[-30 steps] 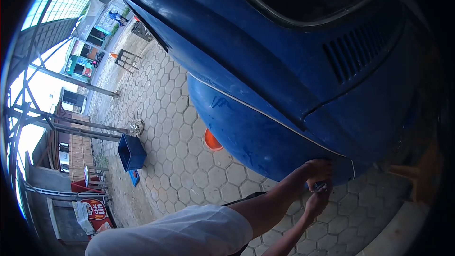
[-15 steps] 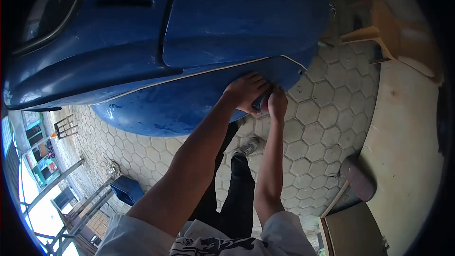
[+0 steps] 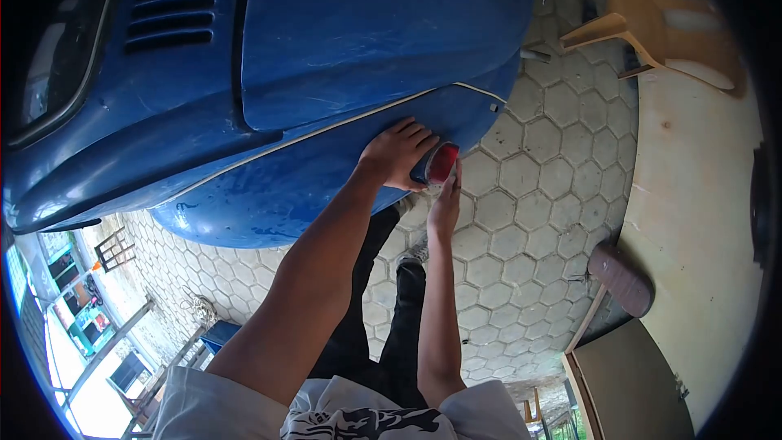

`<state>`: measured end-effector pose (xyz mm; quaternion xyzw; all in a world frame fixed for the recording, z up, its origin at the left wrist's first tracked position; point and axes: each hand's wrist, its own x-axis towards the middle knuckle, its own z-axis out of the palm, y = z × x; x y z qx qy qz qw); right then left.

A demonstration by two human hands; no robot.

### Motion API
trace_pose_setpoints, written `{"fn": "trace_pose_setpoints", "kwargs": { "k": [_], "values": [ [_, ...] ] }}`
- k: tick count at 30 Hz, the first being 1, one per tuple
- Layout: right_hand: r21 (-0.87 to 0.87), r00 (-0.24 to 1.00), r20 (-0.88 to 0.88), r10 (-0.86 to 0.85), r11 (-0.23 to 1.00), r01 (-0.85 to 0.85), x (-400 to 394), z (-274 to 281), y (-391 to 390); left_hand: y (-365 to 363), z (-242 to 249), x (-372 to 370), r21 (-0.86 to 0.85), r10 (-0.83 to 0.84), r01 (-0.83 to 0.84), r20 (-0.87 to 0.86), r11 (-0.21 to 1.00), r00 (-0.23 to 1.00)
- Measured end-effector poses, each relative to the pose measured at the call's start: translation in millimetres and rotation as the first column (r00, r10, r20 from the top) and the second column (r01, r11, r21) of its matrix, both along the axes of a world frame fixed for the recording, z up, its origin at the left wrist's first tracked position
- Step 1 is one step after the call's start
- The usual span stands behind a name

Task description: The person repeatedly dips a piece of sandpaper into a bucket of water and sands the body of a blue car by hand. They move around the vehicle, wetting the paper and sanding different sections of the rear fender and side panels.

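A blue car's rounded rear fender (image 3: 244,204) fills the middle of the head view. Its tail light (image 3: 442,165), with a red lens and a dark blue housing, sticks out from the fender's right part. My left hand (image 3: 399,153) lies on the fender beside the lamp, fingers spread and the thumb near the housing's lower edge. From below, my right hand (image 3: 445,205) grips the lens's lower right rim, its fingers reaching up along the side. The right fingertips are partly hidden against the lamp.
Hexagonal paving (image 3: 521,195) runs under and around my feet. At the upper right is a tan plastic chair (image 3: 652,28) by a pale wall (image 3: 692,195). A wooden panel (image 3: 627,375) stands lower right, near a brown oblong object (image 3: 621,279). A blue container (image 3: 218,336) sits lower left.
My right hand has shifted down from the tail light's face, and the red lens now shows. My left hand stays on the fender. The whole view has turned slightly.
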<state>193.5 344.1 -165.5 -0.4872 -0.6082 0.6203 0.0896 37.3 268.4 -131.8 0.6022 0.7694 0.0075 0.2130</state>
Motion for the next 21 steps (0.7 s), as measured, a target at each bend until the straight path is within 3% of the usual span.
{"fn": "trace_pose_setpoints", "kwargs": {
  "k": [2,3,6,7,10,13,16,19,21],
  "values": [
    [0.008,1.0,-0.018,-0.026,1.0,0.026,7,-22,-2,0,0,3,0.008,0.014,-0.014,0.013,1.0,1.0],
    [-0.383,0.994,0.11,-0.023,0.922,0.064,-5,-8,25,0,-1,1,0.009,0.014,-0.014,0.013,1.0,1.0],
    [-0.228,0.99,0.137,0.01,0.973,0.022,-4,-54,22,-1,-3,2,0.015,0.013,-0.013,-0.008,1.0,1.0],
    [-0.158,0.994,-0.023,-0.106,0.982,0.101,3,-34,0,0,-2,-1,0.009,0.011,-0.011,-0.012,1.0,1.0],
    [-0.503,0.847,-0.057,-0.529,0.748,0.434,35,-17,-68,2,1,1,-0.007,0.008,-0.008,0.003,1.0,1.0],
    [-0.778,0.723,0.11,-0.682,0.393,0.49,16,-29,-60,2,1,2,-0.007,0.005,-0.005,0.006,1.0,1.0],
    [-0.873,0.653,-0.048,-0.755,0.35,0.34,-5,-37,-40,-1,-1,2,-0.02,0.019,-0.019,-0.002,1.0,1.0],
    [-0.768,0.705,0.045,-0.708,0.426,0.477,-11,27,-65,2,1,-1,-0.016,0.009,-0.01,-0.017,1.0,1.0],
    [-0.734,0.756,0.039,-0.654,0.495,0.465,-12,29,-57,0,1,1,-0.004,0.018,-0.018,-0.002,1.0,1.0]
  ]
}}
